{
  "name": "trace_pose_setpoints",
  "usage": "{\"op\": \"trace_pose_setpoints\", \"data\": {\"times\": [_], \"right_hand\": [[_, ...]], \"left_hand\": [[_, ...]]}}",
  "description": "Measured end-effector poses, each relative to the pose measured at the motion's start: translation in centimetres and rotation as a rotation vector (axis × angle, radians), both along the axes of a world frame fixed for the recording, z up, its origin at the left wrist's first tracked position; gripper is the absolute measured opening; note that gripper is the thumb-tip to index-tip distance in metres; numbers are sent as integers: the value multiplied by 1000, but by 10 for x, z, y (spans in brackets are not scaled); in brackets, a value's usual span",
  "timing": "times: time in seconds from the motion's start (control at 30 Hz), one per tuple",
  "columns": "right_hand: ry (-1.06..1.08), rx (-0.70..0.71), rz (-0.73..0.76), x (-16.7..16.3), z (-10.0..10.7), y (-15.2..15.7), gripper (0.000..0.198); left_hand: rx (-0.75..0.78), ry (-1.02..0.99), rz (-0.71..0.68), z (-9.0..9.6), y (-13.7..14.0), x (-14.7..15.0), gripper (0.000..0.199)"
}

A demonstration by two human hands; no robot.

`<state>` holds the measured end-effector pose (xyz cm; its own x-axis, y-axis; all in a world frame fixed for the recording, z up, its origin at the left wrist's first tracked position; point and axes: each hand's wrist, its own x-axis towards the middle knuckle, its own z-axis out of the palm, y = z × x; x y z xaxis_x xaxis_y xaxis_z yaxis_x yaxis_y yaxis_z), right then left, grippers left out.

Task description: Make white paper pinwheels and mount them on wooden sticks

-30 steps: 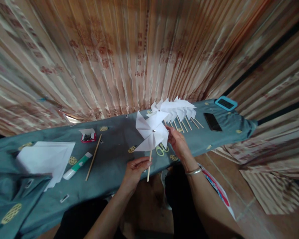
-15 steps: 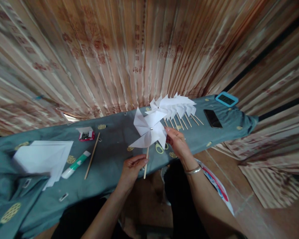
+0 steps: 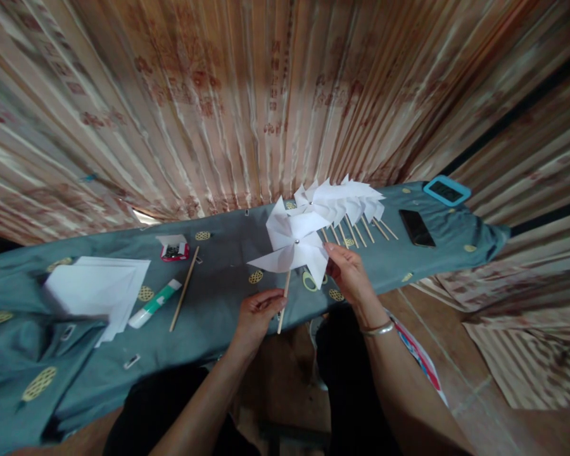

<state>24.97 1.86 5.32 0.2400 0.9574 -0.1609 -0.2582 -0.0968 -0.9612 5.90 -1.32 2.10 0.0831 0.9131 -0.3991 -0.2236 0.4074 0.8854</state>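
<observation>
A white paper pinwheel (image 3: 285,234) on a thin wooden stick is held up over the cloth-covered table. My left hand (image 3: 257,315) pinches its stick below the paper blades. At the pinwheel's right side, my right hand (image 3: 349,271) has its thumb and fingers closed on the edge of a blade. A shiny pin head shows at the centre of the blades. Behind it, several finished pinwheels (image 3: 344,199) lie in an overlapping row with their sticks pointing toward me. Scissors (image 3: 310,281) with pale green handles lie partly hidden behind the held pinwheel.
To the left lie white paper sheets (image 3: 95,285), a glue stick (image 3: 154,304), a loose wooden stick (image 3: 184,290) and an open red box of pins (image 3: 175,251). A black phone (image 3: 417,228) and a blue-framed digital clock (image 3: 446,191) rest at the right end. A curtain (image 3: 247,95) hangs behind the table.
The pinwheel's blades have turned slightly on the stick. Both hands keep their grip, and the whole view has shifted a little.
</observation>
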Motion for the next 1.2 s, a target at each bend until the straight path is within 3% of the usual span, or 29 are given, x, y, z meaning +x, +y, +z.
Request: {"op": "trace_pose_setpoints", "data": {"times": [0.6,1.2], "right_hand": [[214,-42,41,-5,3,-1,32],[304,-175,92,-22,7,-6,43]], "left_hand": [[7,1,43,1,1,2,32],[19,-20,72,-8,1,6,32]]}}
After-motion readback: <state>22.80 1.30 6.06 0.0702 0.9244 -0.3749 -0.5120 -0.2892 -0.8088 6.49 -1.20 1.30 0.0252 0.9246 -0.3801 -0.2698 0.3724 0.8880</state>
